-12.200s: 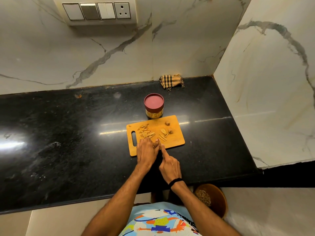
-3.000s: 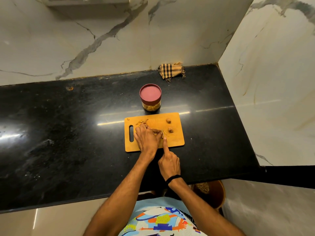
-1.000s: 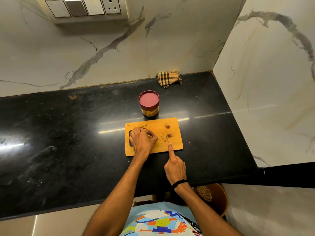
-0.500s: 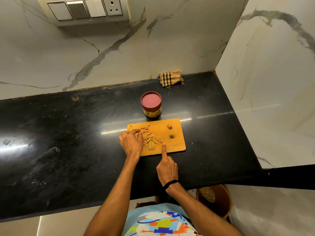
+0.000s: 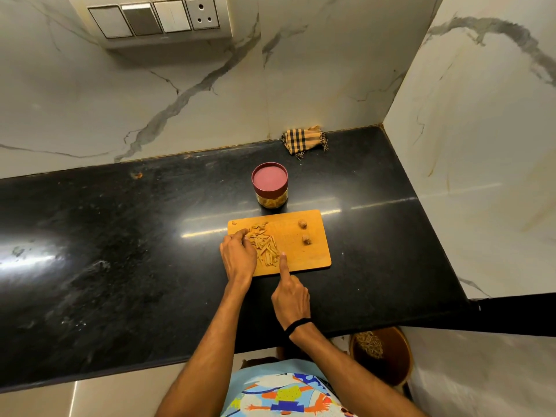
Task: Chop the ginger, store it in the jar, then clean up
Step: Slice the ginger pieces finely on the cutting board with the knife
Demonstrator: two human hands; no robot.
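Note:
An orange cutting board point(image 5: 301, 257) lies on the black counter point(image 5: 120, 251). A pile of thin ginger strips point(image 5: 266, 248) is on its left half, and two small ginger chunks point(image 5: 303, 224) sit to the right. My left hand point(image 5: 237, 257) rests on the board's left end, bent fingertips touching the pile's edge. My right hand point(image 5: 290, 293) is fisted at the board's near edge, forefinger stretched to the pile along a knife that is seen edge-on and barely shows. The red-lidded jar point(image 5: 270, 188) stands closed just behind the board, with ginger inside.
A checked cloth point(image 5: 304, 139) is bunched against the back wall. A marble side wall closes off the counter's right end. On the floor at the lower right stands a brown bin point(image 5: 388, 356) with scraps. A switch panel point(image 5: 156, 19) is on the back wall.
My left hand has slid left off the ginger, uncovering the pile of strips. My right hand has come to the pile's near right edge. Jar and cloth have not moved.

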